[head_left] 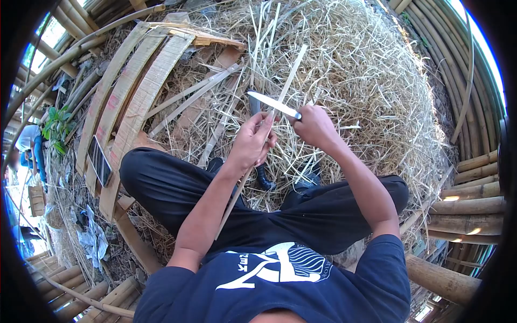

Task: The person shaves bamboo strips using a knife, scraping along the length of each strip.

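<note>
My left hand (255, 141) is closed around a long, thin bamboo strip (294, 70). The strip runs diagonally from the straw ahead of me, through the fingers, and back past my left forearm. In my right hand (316, 126), a knife (273, 103) is gripped by its handle, which the fingers mostly cover. Its bright blade points left and crosses the strip just beyond my left fingertips. Below my left hand, a dark curved handle-like object (263, 178) lies between my legs. A dark, flat piece (254, 101) shows beyond that hand; I cannot tell whether the two are joined.
Pale shavings (366, 81) cover the ground ahead and to the right. Wide wooden slats (126, 91) lie at the left, with a phone (100, 161) on them. Bamboo poles (468, 204) line the right side. Another person (31, 142) is at the far left.
</note>
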Available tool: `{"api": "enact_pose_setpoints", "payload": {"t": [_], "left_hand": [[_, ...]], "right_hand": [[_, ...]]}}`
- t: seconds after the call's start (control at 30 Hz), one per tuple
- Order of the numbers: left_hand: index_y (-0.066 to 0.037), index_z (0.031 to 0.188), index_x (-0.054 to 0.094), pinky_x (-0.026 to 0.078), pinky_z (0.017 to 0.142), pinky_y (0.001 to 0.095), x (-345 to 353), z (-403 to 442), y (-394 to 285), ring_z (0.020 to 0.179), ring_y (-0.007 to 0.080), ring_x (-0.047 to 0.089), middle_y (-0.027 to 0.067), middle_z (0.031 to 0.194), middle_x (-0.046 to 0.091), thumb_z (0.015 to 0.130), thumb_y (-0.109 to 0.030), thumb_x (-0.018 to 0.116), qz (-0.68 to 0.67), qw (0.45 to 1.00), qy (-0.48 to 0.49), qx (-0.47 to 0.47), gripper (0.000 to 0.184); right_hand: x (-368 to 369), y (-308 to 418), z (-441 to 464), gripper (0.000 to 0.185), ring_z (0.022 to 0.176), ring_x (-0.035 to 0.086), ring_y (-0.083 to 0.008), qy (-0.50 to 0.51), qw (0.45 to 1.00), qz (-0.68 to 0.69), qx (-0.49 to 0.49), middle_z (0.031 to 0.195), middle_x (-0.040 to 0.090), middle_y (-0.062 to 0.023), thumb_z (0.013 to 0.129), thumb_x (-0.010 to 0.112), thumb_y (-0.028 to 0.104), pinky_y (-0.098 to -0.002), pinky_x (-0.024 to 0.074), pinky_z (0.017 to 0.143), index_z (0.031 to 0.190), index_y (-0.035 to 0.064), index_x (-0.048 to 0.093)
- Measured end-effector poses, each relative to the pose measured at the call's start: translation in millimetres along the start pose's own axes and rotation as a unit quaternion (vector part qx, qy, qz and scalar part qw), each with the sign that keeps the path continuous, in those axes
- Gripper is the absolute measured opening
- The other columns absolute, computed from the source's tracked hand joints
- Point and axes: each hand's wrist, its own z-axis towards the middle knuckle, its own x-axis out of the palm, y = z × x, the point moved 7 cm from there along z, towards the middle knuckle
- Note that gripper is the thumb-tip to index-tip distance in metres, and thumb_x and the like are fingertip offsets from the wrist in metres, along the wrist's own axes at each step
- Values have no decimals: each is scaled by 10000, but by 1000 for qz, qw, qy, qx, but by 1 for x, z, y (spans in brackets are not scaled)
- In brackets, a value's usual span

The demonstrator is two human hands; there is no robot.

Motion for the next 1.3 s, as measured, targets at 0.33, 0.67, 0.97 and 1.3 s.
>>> {"api": "enact_pose_setpoints", "payload": {"t": [0.33,0.67,0.97,1.3], "left_hand": [[-35,1107,518,227,288,192,-7,0,22,315,22,278,-51,561,337,1030,-242,421,-48,999,16,-14,241],[-61,1097,537,191,316,187,-5,-5,40,352,0,233,-88,566,317,1030,-206,417,-53,997,16,-48,199],[-22,1172,555,251,290,171,-18,-10,25,323,20,341,-38,581,443,999,-200,493,18,999,-16,-24,255],[42,897,641,452,523,365,-16,1,12,505,279,589,166,613,599,898,-51,561,352,909,-137,174,123]], "right_hand": [[30,-3,1,261,647,642,-422,35,999,-5,-10,655,612,-289,739,582,177,-466,531,668,725,-72,662],[39,-28,21,229,702,677,-364,36,995,-83,33,735,653,-265,748,570,156,-438,540,667,737,-48,674],[-60,-231,45,344,758,676,-287,-187,919,135,320,884,674,-245,807,556,215,-389,537,726,969,-69,663],[51,-20,6,269,749,669,-410,116,991,-48,54,772,648,-298,721,567,135,-453,548,747,781,-111,657]]}}
